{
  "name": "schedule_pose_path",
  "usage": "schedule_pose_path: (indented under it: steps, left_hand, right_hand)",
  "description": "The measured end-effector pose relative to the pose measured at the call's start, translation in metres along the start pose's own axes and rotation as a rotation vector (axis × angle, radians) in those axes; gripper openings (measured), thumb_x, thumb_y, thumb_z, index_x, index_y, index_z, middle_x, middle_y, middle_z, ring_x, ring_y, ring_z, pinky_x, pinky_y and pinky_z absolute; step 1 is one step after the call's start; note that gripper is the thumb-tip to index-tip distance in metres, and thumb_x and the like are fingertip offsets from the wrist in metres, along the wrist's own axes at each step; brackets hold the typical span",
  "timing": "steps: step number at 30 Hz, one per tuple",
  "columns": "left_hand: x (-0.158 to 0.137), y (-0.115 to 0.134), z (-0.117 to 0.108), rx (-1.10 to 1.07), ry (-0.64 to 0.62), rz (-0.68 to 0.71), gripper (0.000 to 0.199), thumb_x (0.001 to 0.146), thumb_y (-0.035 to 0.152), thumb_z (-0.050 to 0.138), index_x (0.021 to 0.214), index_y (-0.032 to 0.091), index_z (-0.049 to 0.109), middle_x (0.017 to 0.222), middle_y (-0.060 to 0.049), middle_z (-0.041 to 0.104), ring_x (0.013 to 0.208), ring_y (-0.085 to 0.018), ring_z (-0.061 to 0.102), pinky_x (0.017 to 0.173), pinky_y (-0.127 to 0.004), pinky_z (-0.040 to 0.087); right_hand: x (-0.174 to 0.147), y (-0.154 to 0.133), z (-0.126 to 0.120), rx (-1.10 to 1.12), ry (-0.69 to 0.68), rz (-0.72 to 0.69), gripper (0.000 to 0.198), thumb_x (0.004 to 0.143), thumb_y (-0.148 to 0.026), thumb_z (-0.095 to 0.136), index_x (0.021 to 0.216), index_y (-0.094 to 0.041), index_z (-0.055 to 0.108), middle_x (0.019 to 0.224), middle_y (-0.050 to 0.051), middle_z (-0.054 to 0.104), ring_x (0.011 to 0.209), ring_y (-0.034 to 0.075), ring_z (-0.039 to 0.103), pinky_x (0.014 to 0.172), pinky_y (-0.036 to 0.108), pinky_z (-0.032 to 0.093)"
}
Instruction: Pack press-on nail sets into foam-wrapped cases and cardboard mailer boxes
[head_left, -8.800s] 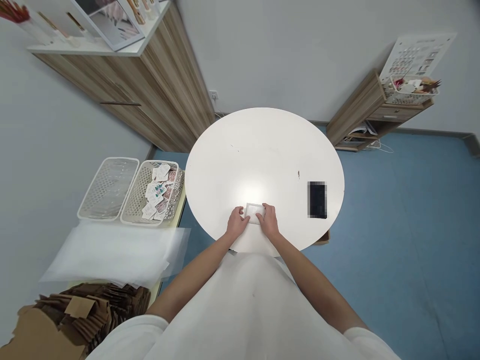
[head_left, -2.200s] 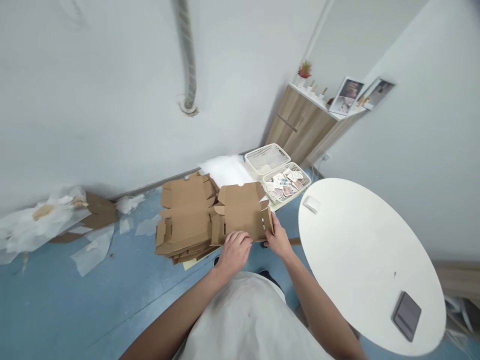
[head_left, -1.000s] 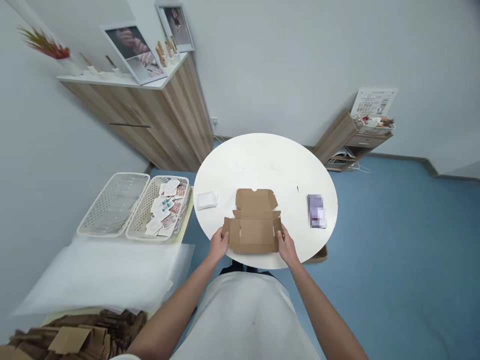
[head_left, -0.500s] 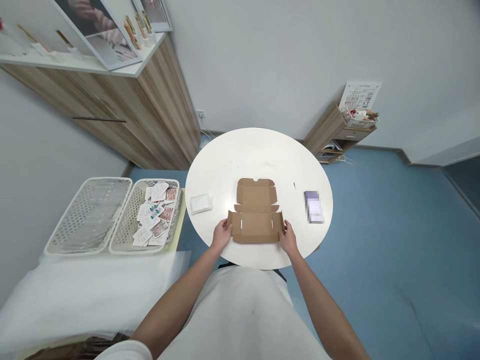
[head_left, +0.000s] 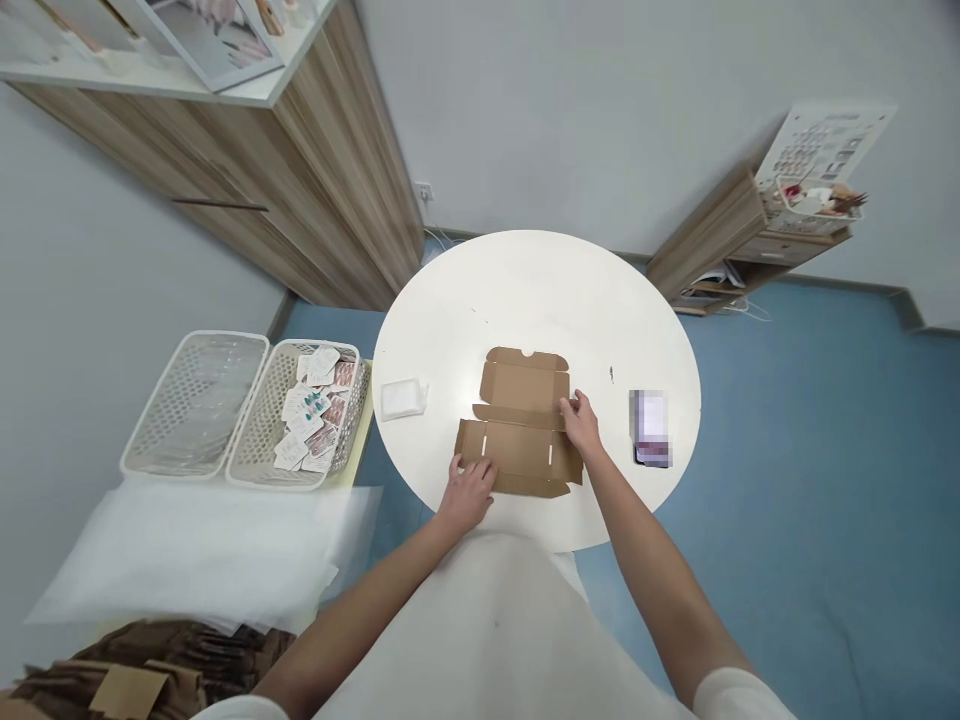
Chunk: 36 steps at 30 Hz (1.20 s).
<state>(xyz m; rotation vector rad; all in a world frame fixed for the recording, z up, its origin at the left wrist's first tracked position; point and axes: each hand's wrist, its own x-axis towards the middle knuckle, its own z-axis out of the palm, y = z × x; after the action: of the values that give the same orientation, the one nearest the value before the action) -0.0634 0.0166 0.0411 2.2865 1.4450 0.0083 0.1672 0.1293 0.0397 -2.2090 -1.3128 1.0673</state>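
An unfolded brown cardboard box (head_left: 517,450) lies on the white round table (head_left: 540,290), slightly turned, its flaps spread nearly flat. My left hand (head_left: 469,492) rests on its near left corner, fingers spread over the flap. At the right edge, near the fold between the two panels, my right hand (head_left: 582,424) has its thumb and fingers closed on the cardboard. Part of that edge is hidden under the fingers. A small white packet (head_left: 402,399) sits on the table to the left. To the right is a phone-like object (head_left: 650,428), blurred by pixelation.
Left of the table, one white basket (head_left: 247,440) holds printed cards and nail sets; another (head_left: 142,450) holds clear plastic pieces. White sheeting (head_left: 202,550) lies below them. A wooden cabinet (head_left: 337,170) stands back left, a small shelf unit (head_left: 720,240) back right.
My left hand has shifted from the left flap's side onto the near left corner. My right hand has moved up along the right edge. The raised side flaps now lie flatter, and the view has shifted.
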Motion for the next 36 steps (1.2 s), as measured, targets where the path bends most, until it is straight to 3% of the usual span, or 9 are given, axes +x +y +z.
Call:
schedule_pose_path:
  steps: [6,12,19,22,25,27,29,33,36]
  left_hand:
    - [0.014,-0.003,0.006,0.081,-0.023,-0.066,0.045,0.072,0.003,0.039,0.114,0.02,0.046,0.104,-0.008,0.056,0.089,-0.02,0.054,0.097,-0.049,0.017]
    - [0.027,-0.004,0.0,0.122,0.059,-0.15,0.062,0.074,0.018,0.047,0.132,0.015,0.027,0.127,-0.017,0.04,0.113,-0.026,0.042,0.091,-0.038,0.03]
    - [0.038,0.002,-0.019,0.25,0.03,-0.121,0.086,0.066,0.031,0.058,0.137,0.014,0.014,0.144,-0.013,0.015,0.131,-0.031,0.008,0.102,-0.047,0.011]
    - [0.039,0.005,-0.022,0.284,-0.033,-0.074,0.093,0.059,0.029,0.062,0.137,0.014,0.013,0.144,-0.011,0.013,0.132,-0.03,-0.003,0.102,-0.05,0.007]
    - [0.032,0.005,-0.02,0.288,-0.077,-0.037,0.093,0.057,0.027,0.062,0.137,0.014,0.015,0.143,-0.011,0.018,0.132,-0.029,-0.005,0.102,-0.051,0.004]
    - [0.024,0.003,-0.017,0.281,-0.081,-0.018,0.09,0.058,0.025,0.061,0.136,0.015,0.017,0.142,-0.011,0.02,0.132,-0.029,-0.003,0.102,-0.052,0.003]
    - [0.016,0.001,-0.014,0.271,-0.079,-0.008,0.087,0.059,0.025,0.059,0.136,0.015,0.019,0.142,-0.012,0.022,0.132,-0.029,-0.001,0.102,-0.052,0.003]
    - [0.008,-0.002,-0.01,0.257,-0.068,0.013,0.085,0.059,0.024,0.06,0.134,0.014,0.022,0.14,-0.014,0.025,0.131,-0.031,0.003,0.101,-0.053,0.004]
    - [0.005,-0.001,-0.009,0.25,-0.01,0.037,0.086,0.057,0.022,0.061,0.134,0.016,0.023,0.14,-0.014,0.025,0.131,-0.031,0.007,0.101,-0.052,0.006]
  right_hand:
    - [0.021,0.002,0.01,-0.029,-0.005,0.007,0.038,0.079,-0.033,0.034,0.116,-0.025,0.043,0.084,0.0,0.062,0.083,0.018,0.055,0.087,0.04,0.029]
    - [0.016,0.008,0.004,-0.031,-0.037,-0.104,0.041,0.078,-0.03,0.034,0.118,-0.024,0.043,0.068,-0.004,0.058,0.072,0.015,0.054,0.084,0.036,0.03]
    - [-0.008,0.008,-0.003,-0.094,-0.054,-0.179,0.042,0.076,-0.027,0.036,0.117,-0.022,0.046,0.063,-0.006,0.055,0.066,0.013,0.053,0.087,0.035,0.027]
    - [-0.022,0.009,-0.001,-0.147,-0.066,-0.193,0.042,0.077,-0.026,0.035,0.118,-0.023,0.046,0.063,-0.005,0.056,0.068,0.014,0.054,0.087,0.036,0.027]
    - [-0.04,0.012,0.002,-0.223,-0.067,-0.201,0.043,0.08,-0.026,0.031,0.121,-0.023,0.042,0.072,-0.002,0.06,0.074,0.015,0.056,0.087,0.037,0.028]
    - [-0.055,0.015,0.004,-0.315,-0.009,-0.248,0.048,0.08,-0.031,0.034,0.127,-0.022,0.035,0.094,0.006,0.061,0.092,0.02,0.054,0.089,0.04,0.026]
    - [-0.073,0.02,0.007,-0.437,0.047,-0.365,0.065,0.076,-0.041,0.043,0.133,-0.02,0.022,0.125,0.013,0.045,0.116,0.027,0.039,0.093,0.045,0.021]
    - [-0.106,0.034,0.021,-0.667,-0.186,-0.634,0.099,0.061,-0.055,0.057,0.137,-0.021,0.004,0.144,0.011,0.013,0.131,0.03,0.009,0.099,0.046,0.009]
    - [-0.118,0.042,0.031,-0.725,-0.276,-0.626,0.104,0.059,-0.05,0.062,0.137,-0.022,0.0,0.145,0.008,0.009,0.132,0.029,0.003,0.101,0.047,0.006]
